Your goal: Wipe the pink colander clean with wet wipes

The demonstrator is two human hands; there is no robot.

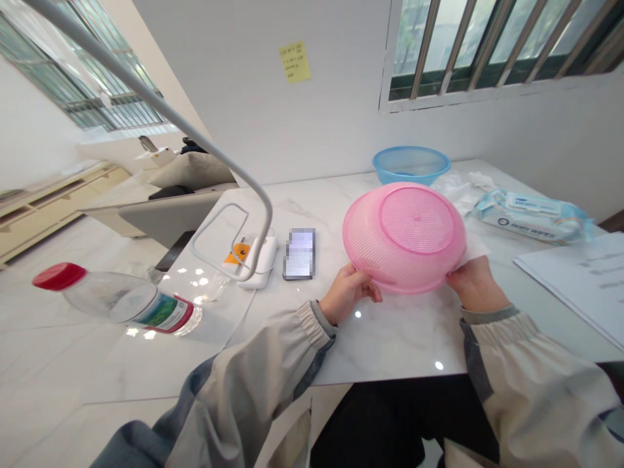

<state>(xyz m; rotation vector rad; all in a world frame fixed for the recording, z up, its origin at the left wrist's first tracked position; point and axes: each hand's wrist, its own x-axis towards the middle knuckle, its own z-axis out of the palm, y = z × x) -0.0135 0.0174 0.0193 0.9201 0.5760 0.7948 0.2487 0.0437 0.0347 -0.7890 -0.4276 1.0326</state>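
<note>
A pink mesh plastic basket [409, 237] is held up above the white tabletop, tilted so its round underside faces me. My left hand [347, 292] pinches its rim at the lower left, the other fingers curled. At the lower right side, my right hand [476, 286] is closed around the rim, its fingers mostly hidden behind the basket. Something white, like a wipe or tissue [476, 252], shows just above my right hand; whether that hand holds it I cannot tell. Behind the pink basket stands a blue plastic basket [411, 166].
A wet wipes pack [533, 218] and papers [585, 279] lie on the right. Left of the basket are a phone [299, 255], a white device [258, 263] and a bent grey stand arm [263, 195]. A red-capped bottle [131, 302] stands farther left on the marbled table [390, 344].
</note>
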